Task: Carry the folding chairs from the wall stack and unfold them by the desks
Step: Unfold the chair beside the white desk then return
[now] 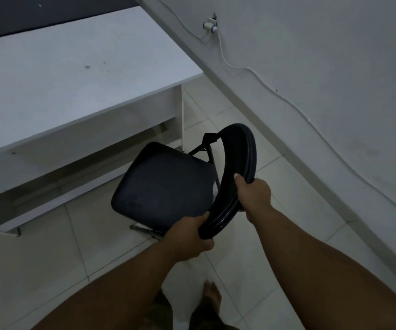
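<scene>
Gripping the curved backrest (241, 163) of the folding chair (166, 184), you have your left hand (187, 239) curled round its near end and your right hand (254, 194) wrapped over the rim a little farther along. The chair is opened out, and its seat sits just beside the near right corner of the desk (73, 79). From both hands the seat lies ahead and to the left. The backrest's arc runs from your left hand away toward the wall. Any push toward the desk edge goes forward-left, led by the left hand, which sits nearer the seat. The seat hides most of the legs; only one frame tube (144, 231) shows. In the dim light you cannot tell whether every leg touches the floor.
</scene>
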